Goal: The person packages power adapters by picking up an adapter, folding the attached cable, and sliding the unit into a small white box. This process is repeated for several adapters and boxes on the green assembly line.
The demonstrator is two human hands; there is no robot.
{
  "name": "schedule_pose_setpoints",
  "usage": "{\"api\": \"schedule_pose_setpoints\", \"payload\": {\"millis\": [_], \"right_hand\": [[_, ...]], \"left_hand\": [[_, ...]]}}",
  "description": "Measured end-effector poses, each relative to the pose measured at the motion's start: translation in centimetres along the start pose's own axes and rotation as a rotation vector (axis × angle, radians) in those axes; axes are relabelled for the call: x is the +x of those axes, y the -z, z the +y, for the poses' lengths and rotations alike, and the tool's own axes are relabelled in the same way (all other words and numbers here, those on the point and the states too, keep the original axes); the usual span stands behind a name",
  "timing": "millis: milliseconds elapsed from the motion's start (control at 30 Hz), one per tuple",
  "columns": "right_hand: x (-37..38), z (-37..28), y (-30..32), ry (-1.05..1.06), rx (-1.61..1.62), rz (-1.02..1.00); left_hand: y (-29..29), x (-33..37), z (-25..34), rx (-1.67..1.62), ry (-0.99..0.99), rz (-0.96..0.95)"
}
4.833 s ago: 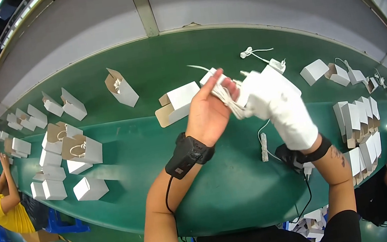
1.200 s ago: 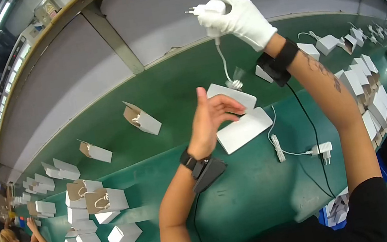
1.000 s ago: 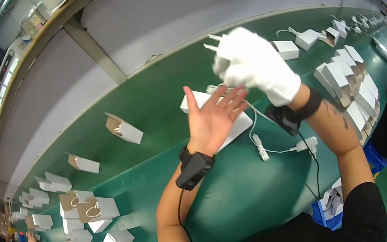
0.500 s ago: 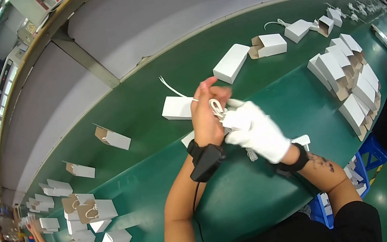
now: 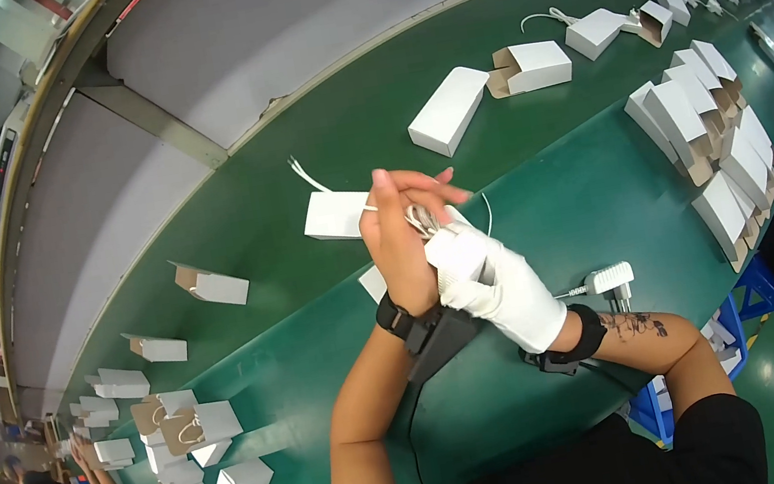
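A loose bundle of white cable [image 5: 422, 221] sits between my two hands over the green table. My bare left hand [image 5: 398, 245] cups the bundle against its palm, with its upper fingers stretched toward the right. My right hand [image 5: 485, 272], in a white glove, closes on the bundle from the other side; its fingertips are partly hidden. A strand of cable curves out beyond the glove. Beside my right wrist lies a white power adapter [image 5: 608, 279] with prongs, its cord running behind the glove. Just left of my left wrist, a white piece [image 5: 372, 283] is mostly covered.
Past my left hand lies a white box [image 5: 334, 214] with a cable end sticking out. More white boxes [image 5: 449, 111] line the far green surface [image 5: 293, 287]. Open boxes stand grouped at right [image 5: 717, 139] and left [image 5: 208, 424]. Co-workers sit at both ends.
Both hands have shifted slightly left and turned around the cable bundle. The adapter beside my right wrist now shows fully, and a strand of cable shows beyond the glove.
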State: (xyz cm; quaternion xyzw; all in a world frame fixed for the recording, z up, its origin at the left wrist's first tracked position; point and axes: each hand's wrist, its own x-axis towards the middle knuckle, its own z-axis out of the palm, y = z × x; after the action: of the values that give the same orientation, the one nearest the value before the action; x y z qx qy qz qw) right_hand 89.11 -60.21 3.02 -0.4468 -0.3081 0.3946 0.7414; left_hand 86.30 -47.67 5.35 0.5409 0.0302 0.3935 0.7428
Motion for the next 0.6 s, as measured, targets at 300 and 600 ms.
{"api": "schedule_pose_setpoints", "payload": {"millis": [300,600], "right_hand": [[0.8,-1.9,4.8,0.123,-0.052,0.041],[-0.5,-4.2,7.9,-0.094,-0.049,-0.131]], "left_hand": [[2.9,1.7,4.0,0.725,0.082,-0.677],[15.8,7.1,2.0,1.722,0.237,-0.763]]}}
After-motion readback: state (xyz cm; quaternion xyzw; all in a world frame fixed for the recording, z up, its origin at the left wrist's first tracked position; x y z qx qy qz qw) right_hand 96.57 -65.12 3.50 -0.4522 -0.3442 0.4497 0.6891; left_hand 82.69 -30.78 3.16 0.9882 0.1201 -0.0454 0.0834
